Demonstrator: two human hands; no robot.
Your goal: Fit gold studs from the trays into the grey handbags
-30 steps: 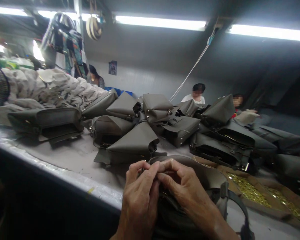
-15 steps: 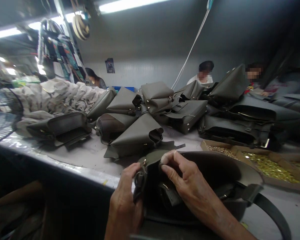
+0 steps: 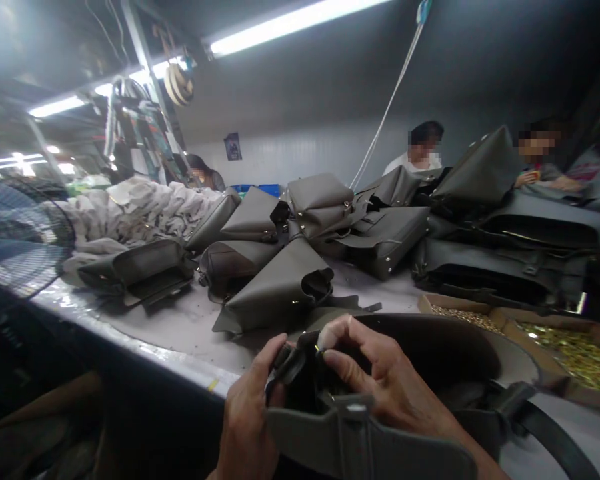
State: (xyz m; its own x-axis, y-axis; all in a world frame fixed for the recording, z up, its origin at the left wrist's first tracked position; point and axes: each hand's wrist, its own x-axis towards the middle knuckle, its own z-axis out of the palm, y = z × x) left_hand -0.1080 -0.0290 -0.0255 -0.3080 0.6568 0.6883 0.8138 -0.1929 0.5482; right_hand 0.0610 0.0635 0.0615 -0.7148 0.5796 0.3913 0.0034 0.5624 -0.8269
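I hold a grey-green leather bag (image 3: 445,347) open at the table's near edge, its strap (image 3: 555,433) trailing to the right. My left hand (image 3: 247,417) grips the bag's left end, thumb pressed on a small dark fitting. My right hand (image 3: 375,377) curls over the rim, fingers pinched inside the opening. A flap with a tab (image 3: 360,437) lies across the front, hiding part of both hands.
A heap of finished grey bags (image 3: 300,253) covers the table (image 3: 170,327) behind. Cardboard trays of brass hardware (image 3: 570,347) sit at right. Pale cloth pouches (image 3: 135,207) pile up at left beside a fan (image 3: 15,240). Other people work at the back.
The bag has been turned and opened up toward me, and its front flap now lies across the foreground. My hands moved from pinching together at the rim to gripping the left end and opening.
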